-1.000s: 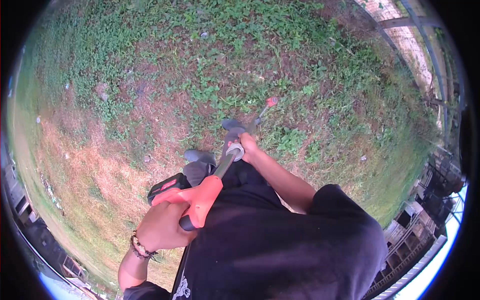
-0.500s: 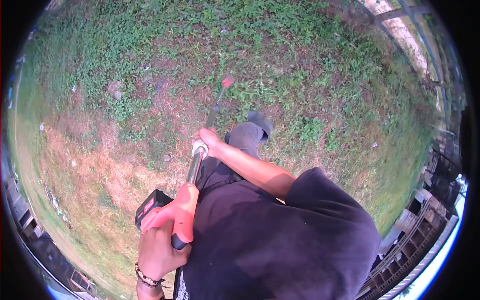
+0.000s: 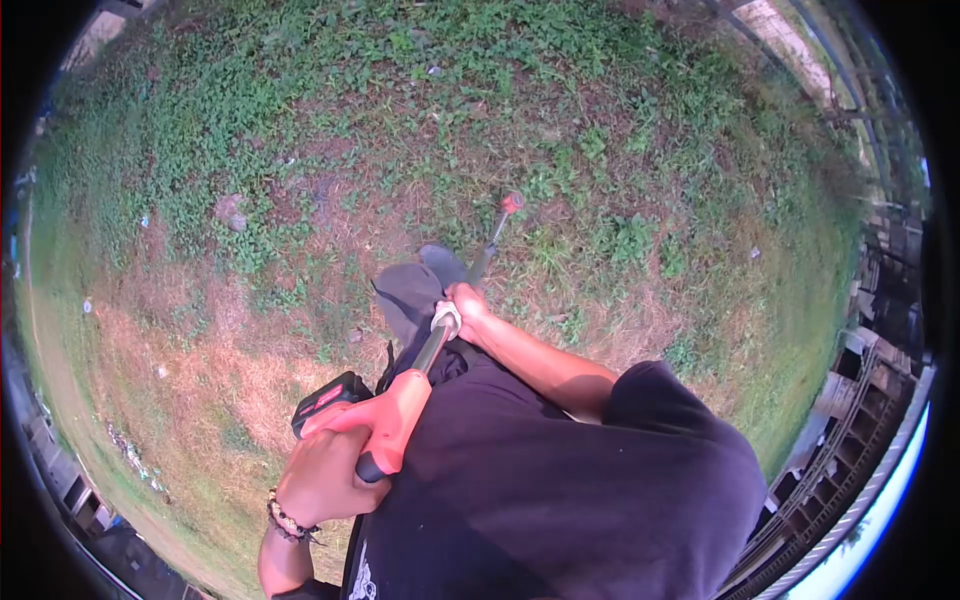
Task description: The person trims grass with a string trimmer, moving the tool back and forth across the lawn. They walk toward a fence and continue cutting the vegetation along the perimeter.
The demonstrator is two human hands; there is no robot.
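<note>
1. My left hand (image 3: 322, 478) is gripping the orange rear handle of the grass trimmer (image 3: 395, 412), close against my body.
2. My right hand (image 3: 466, 303) is closing around the trimmer's shaft farther out.
3. The trimmer's cutting head (image 3: 511, 203) is hovering low over the patchy grass (image 3: 600, 140) ahead of my foot (image 3: 440, 262).

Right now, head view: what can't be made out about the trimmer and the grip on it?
- Cutting end of the orange and black battery trimmer: its small red tip is too small and distant to show any line or blade.
- Left hand: its fingers wrap under the rear handle, so the trigger is hidden.
- Right hand: its fingers close around the shaft, hiding the light collar beneath.
- Feet: hidden by the dark trousers and torso.
</note>
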